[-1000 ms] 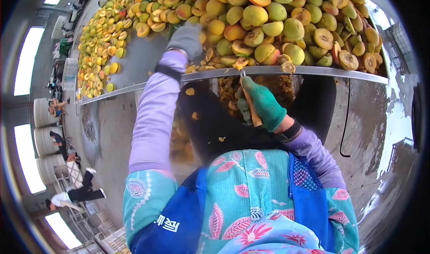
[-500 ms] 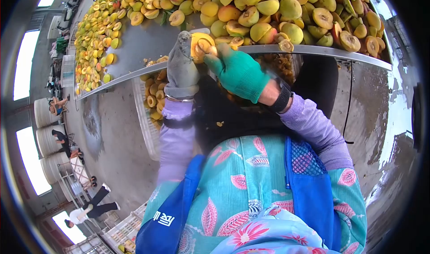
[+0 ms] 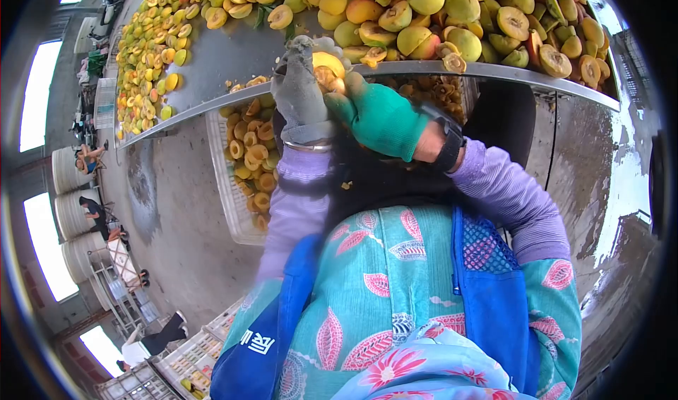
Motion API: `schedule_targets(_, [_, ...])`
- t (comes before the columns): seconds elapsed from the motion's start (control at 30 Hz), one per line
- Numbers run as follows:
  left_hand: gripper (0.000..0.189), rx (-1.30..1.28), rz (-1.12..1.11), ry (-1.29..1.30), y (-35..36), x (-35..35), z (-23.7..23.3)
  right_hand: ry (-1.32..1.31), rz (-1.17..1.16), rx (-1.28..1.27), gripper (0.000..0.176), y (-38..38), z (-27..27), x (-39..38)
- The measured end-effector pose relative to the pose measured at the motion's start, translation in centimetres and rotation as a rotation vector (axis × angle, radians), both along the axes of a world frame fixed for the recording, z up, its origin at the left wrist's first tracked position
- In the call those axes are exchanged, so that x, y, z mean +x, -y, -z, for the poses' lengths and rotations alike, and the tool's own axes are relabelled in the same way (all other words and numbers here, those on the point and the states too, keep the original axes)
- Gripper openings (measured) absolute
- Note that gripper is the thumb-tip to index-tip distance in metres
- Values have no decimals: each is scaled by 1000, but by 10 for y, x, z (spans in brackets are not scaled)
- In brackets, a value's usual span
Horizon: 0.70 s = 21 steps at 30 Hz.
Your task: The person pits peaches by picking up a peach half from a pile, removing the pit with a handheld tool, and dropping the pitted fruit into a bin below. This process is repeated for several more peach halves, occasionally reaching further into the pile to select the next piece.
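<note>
My left hand, in a grey glove, is wrapped round a yellow peach half above the metal table's near edge. Its cut face shows between the fingers. Close against the fruit, my right hand wears a green glove with bare fingertips and has its fingers closed. Whatever the right fingertips pinch is hidden or too small to name. Just beyond both hands lie several halved and whole peaches in a heap.
The metal table has a raised rim and carries more cut peaches at the left. Below it stands a white crate of pitted halves. Stacked crates are at lower left, and people are farther off.
My left hand has turned and shifted slightly right with the peach half, and the fingers cover more of it. My right hand stays against the fruit. A person in the background has moved lower.
</note>
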<state>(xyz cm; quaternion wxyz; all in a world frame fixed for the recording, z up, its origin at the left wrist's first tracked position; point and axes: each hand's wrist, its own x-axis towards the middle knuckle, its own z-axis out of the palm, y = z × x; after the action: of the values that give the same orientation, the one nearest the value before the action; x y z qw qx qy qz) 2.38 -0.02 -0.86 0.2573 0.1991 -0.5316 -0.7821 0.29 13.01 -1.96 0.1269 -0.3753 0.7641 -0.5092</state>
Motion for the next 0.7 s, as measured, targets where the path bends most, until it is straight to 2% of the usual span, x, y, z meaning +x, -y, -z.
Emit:
schedule_targets(0.1, [31, -36, -53, 38, -8, -2, -7, 221, -88, 45, 42, -2, -6, -6])
schedule_targets(0.17, [30, -25, -138, 32, -10, -8, -11, 235, 19, -33, 42, 5, -4, 3])
schedule_targets(0.27, [30, -71, -109, 127, -5, -11, -9, 256, 89, -186, 39, 15, 14, 10])
schedule_targets(0.3, [26, -163, 7, 212, -2, -9, -11, 268, 100, -240, 38, 16, 19, 12])
schedule_targets(0.37, [20, -341, 247, 374, 9, -9, -18, 748, -27, -160, 37, 4, -8, 7])
schedule_targets(0.4, [20, -782, 328, 256, 18, -13, -16, 984, -97, -113, 36, -1, -18, 5])
schedule_targets(0.47, [20, -1655, 453, -26, 31, -25, -15, 1091, -76, -254, 35, 3, -14, 11])
schedule_targets(0.5, [20, -1503, 467, 72, 32, -26, -14, 1139, -65, -330, 35, 5, -11, 13])
schedule_targets(0.6, [22, -1034, 506, 347, 9, -31, -40, 1749, -540, -800, 36, 8, 3, 5])
schedule_targets(0.7, [27, -153, 530, 178, 0, -22, -49, 1886, -704, -973, 34, 2, -5, 0])
